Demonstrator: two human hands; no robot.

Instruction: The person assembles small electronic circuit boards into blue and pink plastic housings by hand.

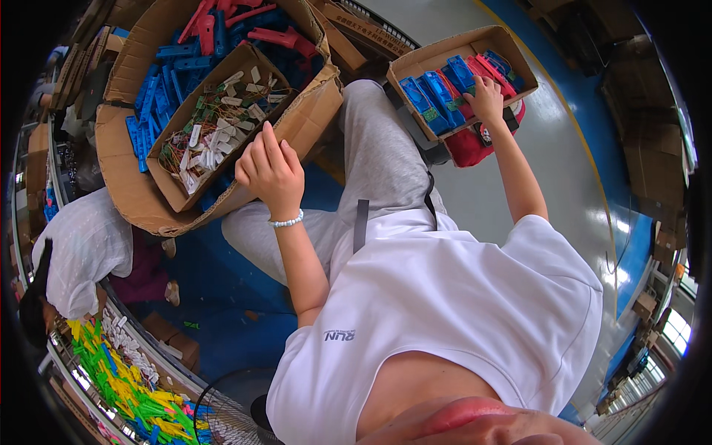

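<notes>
The left hand (271, 172) hovers with fingers loosely curled at the near edge of a small cardboard box (174, 189) of white tags and wired parts (215, 126), which sits inside a bigger carton (119, 159) of blue and red plastic pieces (215, 37); I cannot tell whether it holds anything. The right hand (487, 96) lies spread, palm down, on the blue and red pieces (445, 93) packed in a second box (445, 52) set on the floor (549, 148) beside the person's knee.
</notes>
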